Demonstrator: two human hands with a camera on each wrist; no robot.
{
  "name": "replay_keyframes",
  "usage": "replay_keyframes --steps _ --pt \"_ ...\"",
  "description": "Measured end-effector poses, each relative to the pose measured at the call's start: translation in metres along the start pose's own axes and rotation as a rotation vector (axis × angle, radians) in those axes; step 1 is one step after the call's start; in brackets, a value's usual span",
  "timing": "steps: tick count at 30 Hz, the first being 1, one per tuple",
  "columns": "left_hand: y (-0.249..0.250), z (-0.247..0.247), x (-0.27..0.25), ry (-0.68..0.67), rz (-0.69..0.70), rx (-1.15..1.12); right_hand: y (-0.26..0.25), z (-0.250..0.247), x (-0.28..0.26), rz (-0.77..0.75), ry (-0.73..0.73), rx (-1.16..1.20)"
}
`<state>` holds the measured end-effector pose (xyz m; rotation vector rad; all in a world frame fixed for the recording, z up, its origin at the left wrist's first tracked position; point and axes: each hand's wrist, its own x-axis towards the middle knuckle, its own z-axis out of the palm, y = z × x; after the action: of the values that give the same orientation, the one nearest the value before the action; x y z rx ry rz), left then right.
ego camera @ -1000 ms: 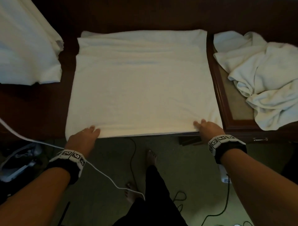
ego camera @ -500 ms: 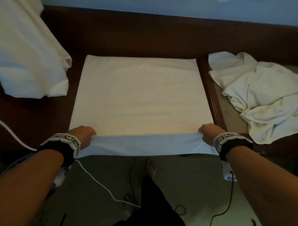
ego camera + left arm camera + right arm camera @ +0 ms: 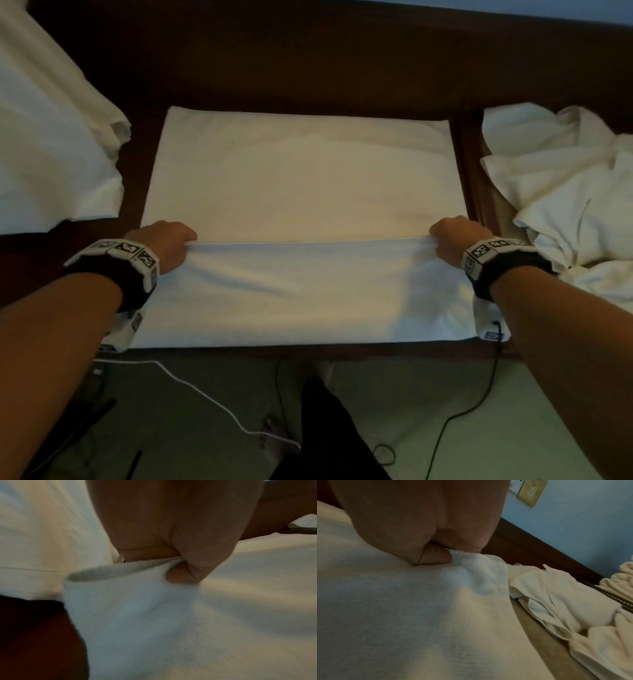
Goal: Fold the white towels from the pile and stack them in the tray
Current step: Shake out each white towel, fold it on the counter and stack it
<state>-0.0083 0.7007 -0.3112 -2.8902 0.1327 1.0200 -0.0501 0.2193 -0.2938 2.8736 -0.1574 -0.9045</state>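
A white towel (image 3: 301, 192) lies flat on the dark wooden table (image 3: 308, 78), its near part lifted and folded away from me. My left hand (image 3: 164, 240) pinches the near left corner; in the left wrist view the thumb (image 3: 181, 576) presses the hem of the towel (image 3: 137, 615) against curled fingers. My right hand (image 3: 452, 236) pinches the near right corner, as the right wrist view shows on the towel (image 3: 402, 615). The held edge runs straight between both hands across the towel's middle. A crumpled pile of white towels (image 3: 561, 185) lies in the wooden tray (image 3: 474, 192) at the right.
A large white cloth (image 3: 51, 147) lies on the table at the far left. Cables (image 3: 455, 414) trail over the floor below the table's front edge, beside my legs. A wall plate (image 3: 531, 492) sits on the blue wall behind the tray.
Both hands took hold of the towel's near corners and have carried the near edge up and away from me, to about the towel's middle.
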Motion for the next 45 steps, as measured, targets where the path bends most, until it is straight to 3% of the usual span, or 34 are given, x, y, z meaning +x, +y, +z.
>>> replay_keyframes --steps 6,11,13,17,19,23,26,28,32,36,42,45 --pt "0.004 -0.010 0.039 0.004 -0.050 -0.018 -0.002 -0.010 0.042 -0.007 0.005 -0.030" --pt "0.006 -0.002 0.045 0.101 -0.058 -0.031 0.001 0.001 0.051 0.021 0.040 -0.043" --pt "0.005 0.003 0.043 0.203 -0.038 -0.041 0.002 0.007 0.049 0.031 0.088 -0.069" --pt "-0.003 0.012 0.030 0.612 0.080 0.055 0.008 0.016 0.038 0.094 0.300 -0.052" --pt "-0.003 0.018 0.018 0.694 0.054 0.018 0.009 0.017 0.030 0.103 0.397 0.004" --pt "0.025 0.067 -0.011 0.538 0.135 -0.077 -0.029 0.039 0.000 -0.078 0.482 0.111" --pt "0.053 0.107 -0.027 0.351 0.175 -0.016 -0.077 0.078 -0.028 -0.232 0.348 0.101" --pt "0.051 0.128 -0.028 0.301 0.106 0.002 -0.088 0.105 -0.035 -0.213 0.231 0.091" --pt "0.029 0.147 -0.038 0.290 -0.002 -0.009 -0.073 0.137 -0.048 -0.045 0.178 0.203" --pt "0.030 0.152 -0.054 0.251 -0.013 -0.037 -0.078 0.144 -0.065 -0.013 0.163 0.226" --pt "0.075 0.131 -0.042 0.279 0.276 0.061 -0.127 0.125 -0.053 -0.236 0.206 0.142" --pt "0.057 0.121 -0.019 0.266 0.163 0.054 -0.134 0.129 -0.044 -0.236 0.198 0.139"
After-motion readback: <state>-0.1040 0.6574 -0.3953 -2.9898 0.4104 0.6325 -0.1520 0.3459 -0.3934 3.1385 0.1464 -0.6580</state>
